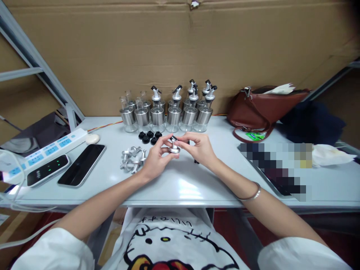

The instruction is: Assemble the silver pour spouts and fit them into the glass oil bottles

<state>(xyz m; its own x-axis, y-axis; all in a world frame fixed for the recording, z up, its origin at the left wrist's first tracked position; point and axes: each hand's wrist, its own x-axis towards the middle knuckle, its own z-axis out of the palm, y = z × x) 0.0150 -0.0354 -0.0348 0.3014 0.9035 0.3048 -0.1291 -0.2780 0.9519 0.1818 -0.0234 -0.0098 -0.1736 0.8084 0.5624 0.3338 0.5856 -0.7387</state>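
Between both hands, above the middle of the table, is a silver pourer spout (174,148) with a black flip top. My left hand (156,159) grips its round metal base between thumb and fingers. My right hand (200,148) pinches the black top (173,138) from the other side. Left of my left hand lies a pile of silver spout parts (133,159). Several black stoppers (150,136) sit just beyond it. Behind the hands stand rows of glass and steel bottles (173,117), some fitted with spouts, those at the left with bare necks. Small black pieces (196,161) lie partly hidden under my right wrist.
At the left are a power strip (56,152), a black device with green lights (48,170), a phone (82,165) and a round white case (92,139). A brown bag (253,108), a pixelated dark tablet-like object (270,168) and a white wrapper (332,154) occupy the right. Cardboard (112,48) stands behind.
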